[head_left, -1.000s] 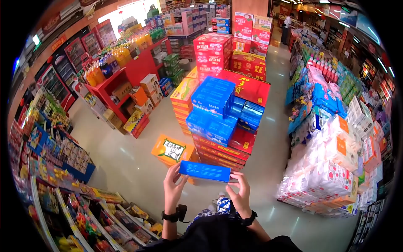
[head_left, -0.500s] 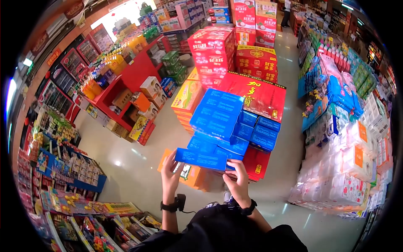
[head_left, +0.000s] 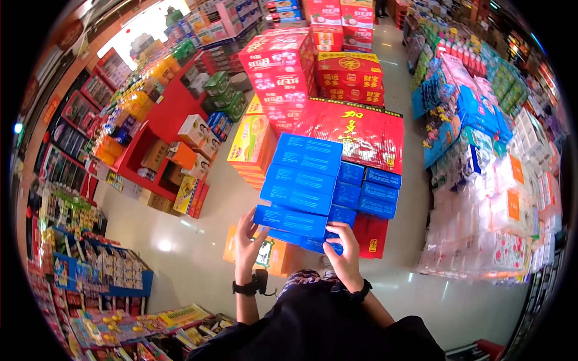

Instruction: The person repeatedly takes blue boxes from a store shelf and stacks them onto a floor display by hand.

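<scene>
A long blue box lies at the near end of the top row of the blue stack, next to a similar blue box. My left hand is at its left end, fingers at the edge and thumb in front. At the opposite end, my right hand has its fingertips against the corner, with the thumb bent lower down. The two hands hold the box between them. More blue boxes sit lower on the right, and the whole stack rests on red cartons.
Behind the stack is a large red carton, with red-and-white cartons piled further back. An orange carton stands low by my left hand. Plastic-wrapped packs line the right side; a red shelf with bottles is at left.
Both hands have brought the blue box forward and down against the boxes behind it, in line with the top row. The view has shifted, so the surroundings sit further left.
</scene>
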A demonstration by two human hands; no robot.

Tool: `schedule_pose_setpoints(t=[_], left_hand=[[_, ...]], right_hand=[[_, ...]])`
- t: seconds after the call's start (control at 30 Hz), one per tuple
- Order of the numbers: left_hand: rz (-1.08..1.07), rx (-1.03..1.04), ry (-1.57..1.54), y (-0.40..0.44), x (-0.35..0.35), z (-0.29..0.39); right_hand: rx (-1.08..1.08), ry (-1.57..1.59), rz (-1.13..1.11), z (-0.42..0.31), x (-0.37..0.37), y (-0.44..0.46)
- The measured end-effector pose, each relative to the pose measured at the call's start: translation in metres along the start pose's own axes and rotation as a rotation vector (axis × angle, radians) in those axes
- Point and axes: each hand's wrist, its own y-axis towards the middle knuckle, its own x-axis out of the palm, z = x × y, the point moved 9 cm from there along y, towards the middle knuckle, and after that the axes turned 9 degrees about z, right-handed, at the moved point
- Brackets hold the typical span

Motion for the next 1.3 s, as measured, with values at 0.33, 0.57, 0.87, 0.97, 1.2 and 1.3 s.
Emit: schedule_pose_setpoints(t=[0.33, 0.57, 0.87, 0.97, 1.2, 1.3], left_hand=[[-0.151, -0.035, -0.015, 0.026, 0.008, -0.016], [-0.213, -0.023, -0.039, 0.033, 0.009, -0.019], [-0.267, 0.087, 0.009, 0.044, 0.004, -0.039], [-0.268, 0.119, -0.004, 0.046, 0.004, -0.038], [-0.197, 0.316, 0.052, 0.026, -0.001, -0.030], [-0.158, 0.331, 0.076, 0.000, -0.014, -0.015]], right_hand=[[-0.009, -0.101, 0.231, -0.002, 0.009, -0.007], [-0.051, -0.178, 0.332, 0.001, 0.015, -0.011], [-0.116, -0.281, 0.422, 0.004, 0.023, -0.021], [-0.116, -0.307, 0.421, 0.004, 0.022, -0.020], [-0.121, -0.419, 0.463, 0.005, 0.009, -0.057], [-0.001, -0.373, 0.444, 0.011, -0.007, -0.098]])
